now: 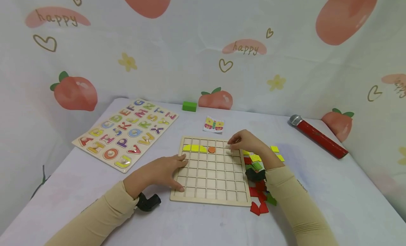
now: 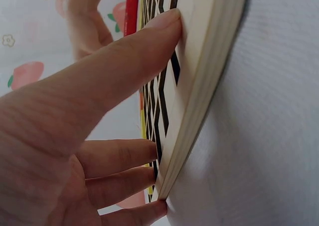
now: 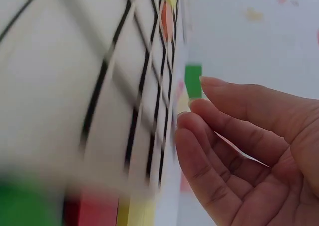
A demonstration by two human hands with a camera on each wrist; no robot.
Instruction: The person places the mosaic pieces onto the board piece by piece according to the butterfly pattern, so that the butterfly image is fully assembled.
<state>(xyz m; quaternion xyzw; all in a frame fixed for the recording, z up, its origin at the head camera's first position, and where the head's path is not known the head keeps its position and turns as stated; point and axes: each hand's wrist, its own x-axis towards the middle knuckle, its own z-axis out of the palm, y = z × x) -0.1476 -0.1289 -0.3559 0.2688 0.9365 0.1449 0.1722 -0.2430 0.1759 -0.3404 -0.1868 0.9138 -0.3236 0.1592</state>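
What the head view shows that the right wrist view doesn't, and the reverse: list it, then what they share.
Head view only: the letter board, the microphone and the left hand, among others. Right wrist view only: the palm side of the right hand. Both: that hand itself, the grid board, the orange disc and the green block.

Grid board [image 1: 210, 174] mid-table [image 1: 215, 225]; letter board [image 1: 98, 155] left of it, apart. Card [image 1: 214, 124] just behind grid board; block [image 1: 189, 106] farther back, left of card, near the backdrop [image 1: 177, 62]. Mic [image 1: 318, 136] well right, toward the back. On grid board, second row from far edge: half-moon tiles [image 1: 195, 148] at left, disc [image 1: 211, 149] just right of them. Loose tiles [image 1: 254, 208] along right side. Left hand [image 1: 163, 171] on left edge, right hand [image 1: 246, 141] at far right corner.
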